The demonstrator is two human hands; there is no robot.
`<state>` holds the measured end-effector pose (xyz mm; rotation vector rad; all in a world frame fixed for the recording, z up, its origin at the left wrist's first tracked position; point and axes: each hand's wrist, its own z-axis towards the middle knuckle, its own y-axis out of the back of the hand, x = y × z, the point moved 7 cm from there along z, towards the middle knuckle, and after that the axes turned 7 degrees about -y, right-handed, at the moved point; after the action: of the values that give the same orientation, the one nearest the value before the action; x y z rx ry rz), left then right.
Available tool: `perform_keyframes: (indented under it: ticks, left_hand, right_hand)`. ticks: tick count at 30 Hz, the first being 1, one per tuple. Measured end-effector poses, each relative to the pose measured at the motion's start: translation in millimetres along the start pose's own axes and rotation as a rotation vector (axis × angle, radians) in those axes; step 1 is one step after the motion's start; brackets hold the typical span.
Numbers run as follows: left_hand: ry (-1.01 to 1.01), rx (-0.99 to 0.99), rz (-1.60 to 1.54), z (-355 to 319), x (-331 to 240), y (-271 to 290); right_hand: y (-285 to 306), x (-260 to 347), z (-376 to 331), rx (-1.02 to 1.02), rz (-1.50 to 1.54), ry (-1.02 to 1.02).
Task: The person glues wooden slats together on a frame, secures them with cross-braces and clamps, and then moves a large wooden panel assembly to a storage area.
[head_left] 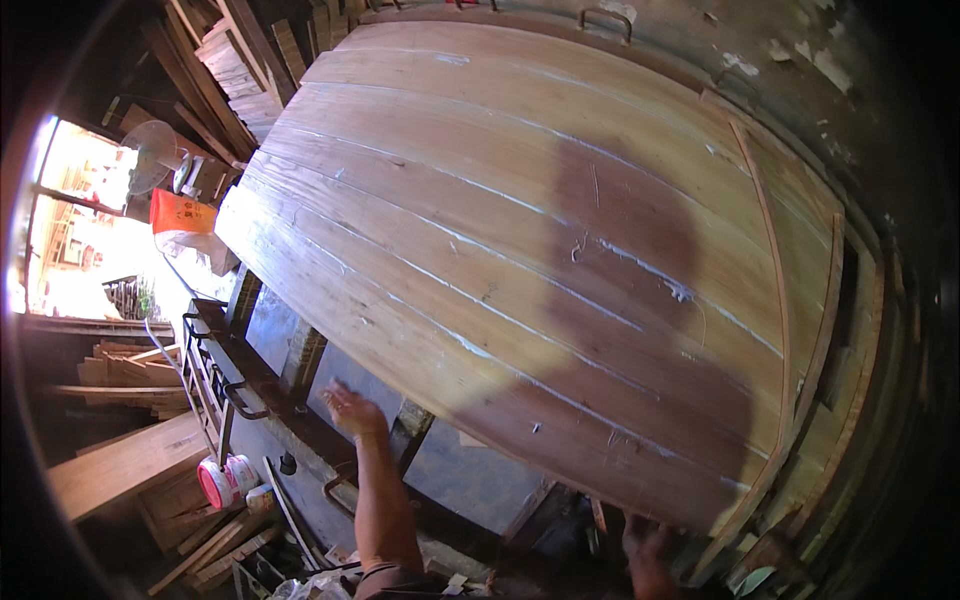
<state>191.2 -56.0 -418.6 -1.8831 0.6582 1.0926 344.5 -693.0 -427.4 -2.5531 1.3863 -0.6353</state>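
A large wooden panel [470,240] of several glued boards lies in front of me, with whitish glue lines along its joints. My left hand [355,408] is raised off the panel's near left edge, above the dark metal frame. Its fingers are slightly blurred but apart, and nothing is in them. In shadow at the near edge of the panel, my right hand [648,548] is closed on that edge; its fingertips are partly hidden. A thin wood strip [768,250] lies across the panel's right end.
The dark metal frame [275,390] with bent handles runs along the near left side. A white and pink bucket [228,480], stacked planks [130,465] and wood scraps are at lower left. Farther back are a fan [152,157], an orange and white bag [183,215] and leaning boards [195,85].
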Motion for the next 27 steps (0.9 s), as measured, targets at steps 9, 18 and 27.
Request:
perform_keyframes:
  ticks: [9,18,27]
  left_hand:
    - [-0.021,0.416,0.087,1,46,-81]
    - [-0.219,0.251,0.79,-109,-28,-79]
    - [-0.813,1.664,0.64,-516,48,-78]
  right_hand:
    - [-8,-2,27,0.048,-0.018,-0.105]
    - [-25,86,-112,-0.048,-1.642,0.76]
    - [43,179,-127,-0.406,-1.564,0.59]
